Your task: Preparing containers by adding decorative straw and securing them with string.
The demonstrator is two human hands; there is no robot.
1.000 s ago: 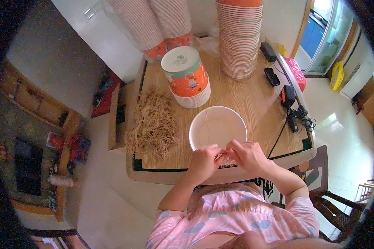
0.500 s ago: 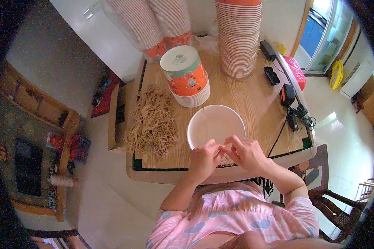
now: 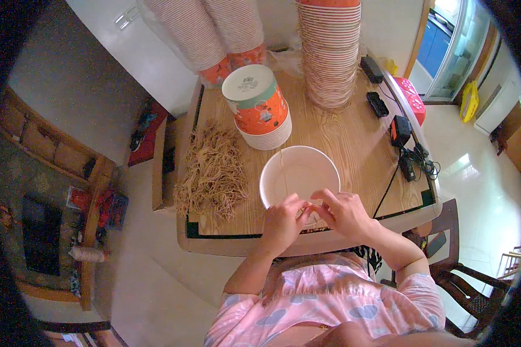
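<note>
White paper bowl (image 3: 298, 173), round, upright; fingers (image 3: 300, 202) at near rim.

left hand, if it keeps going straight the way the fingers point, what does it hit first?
The left hand points up and right, fingertips at the near rim of the white bowl, close against the right hand. Straight on, it would probably meet the bowl's inside first; depth is hard to judge.
</note>
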